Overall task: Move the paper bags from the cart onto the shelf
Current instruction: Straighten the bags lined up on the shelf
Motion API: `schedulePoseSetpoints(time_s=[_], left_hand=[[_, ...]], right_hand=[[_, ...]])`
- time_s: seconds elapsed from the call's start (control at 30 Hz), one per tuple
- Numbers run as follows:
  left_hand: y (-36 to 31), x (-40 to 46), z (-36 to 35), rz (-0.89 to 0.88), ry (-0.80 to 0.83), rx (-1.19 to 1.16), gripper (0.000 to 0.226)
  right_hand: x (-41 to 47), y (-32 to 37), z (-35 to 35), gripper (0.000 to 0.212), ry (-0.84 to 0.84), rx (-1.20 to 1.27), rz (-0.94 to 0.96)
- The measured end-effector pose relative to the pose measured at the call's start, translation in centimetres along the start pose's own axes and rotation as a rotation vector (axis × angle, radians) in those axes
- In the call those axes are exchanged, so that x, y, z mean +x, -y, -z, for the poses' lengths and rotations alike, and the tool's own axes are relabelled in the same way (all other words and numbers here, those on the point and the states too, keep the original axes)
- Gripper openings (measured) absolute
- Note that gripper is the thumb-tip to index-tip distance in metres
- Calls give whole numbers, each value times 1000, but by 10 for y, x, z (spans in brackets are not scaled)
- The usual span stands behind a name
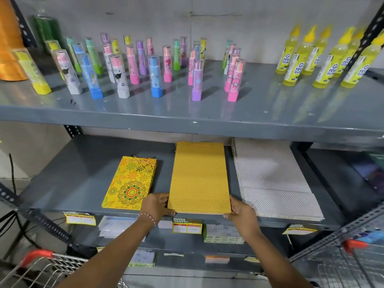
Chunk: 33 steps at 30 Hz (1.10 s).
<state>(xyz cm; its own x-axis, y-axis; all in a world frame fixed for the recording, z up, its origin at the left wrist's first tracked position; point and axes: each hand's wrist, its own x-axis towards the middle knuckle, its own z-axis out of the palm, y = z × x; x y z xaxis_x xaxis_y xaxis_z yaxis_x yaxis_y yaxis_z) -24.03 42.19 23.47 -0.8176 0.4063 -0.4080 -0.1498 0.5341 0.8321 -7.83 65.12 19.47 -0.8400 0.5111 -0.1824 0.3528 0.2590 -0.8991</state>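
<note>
A stack of plain yellow patterned paper bags lies flat on the middle grey shelf. My left hand grips the stack's near left corner, and my right hand grips its near right corner. To the left lies a yellow floral paper bag stack. On the right rests a white dotted paper bag stack. The wire cart with red handle ends shows at the bottom left; its contents are out of view.
The upper shelf holds several upright coloured tubes and yellow gum bottles. Price tags hang on the shelf edge. A lower shelf carries paper packs. A second wire cart stands at bottom right.
</note>
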Motion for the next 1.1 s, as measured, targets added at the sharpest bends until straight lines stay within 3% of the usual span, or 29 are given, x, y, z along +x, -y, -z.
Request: schedulePoseSetpoints(time_s=[0.23, 0.33, 0.47, 0.57, 0.63, 0.73, 0.87, 1.0, 1.1], left_hand=[[2, -5, 1, -61, 5, 32, 71], [2, -13, 3, -107, -23, 90, 73], [8, -27, 31, -154, -128, 44, 81], [30, -28, 94, -191, -353, 181, 85], [46, -23, 135, -111, -432, 239, 89], [68, -9, 174, -48, -337, 292, 101], [70, -6, 179, -79, -198, 259, 77], [78, 5, 180, -163, -172, 258, 53], [93, 16, 189, -138, -138, 200, 63]], right_hand=[[-7, 7, 0, 73, 6, -78, -10], [-17, 25, -7, 72, -31, -244, -15], [-47, 70, -38, 85, -162, -406, 178], [-48, 101, -86, 75, 26, -319, 327], [-37, 107, -121, 73, 178, -188, 269], [-15, 115, -168, 77, 300, 14, 127], [7, 115, -206, 73, 263, -137, 156], [18, 107, -226, 65, 207, -206, 211], [23, 105, -232, 64, 195, -210, 186]])
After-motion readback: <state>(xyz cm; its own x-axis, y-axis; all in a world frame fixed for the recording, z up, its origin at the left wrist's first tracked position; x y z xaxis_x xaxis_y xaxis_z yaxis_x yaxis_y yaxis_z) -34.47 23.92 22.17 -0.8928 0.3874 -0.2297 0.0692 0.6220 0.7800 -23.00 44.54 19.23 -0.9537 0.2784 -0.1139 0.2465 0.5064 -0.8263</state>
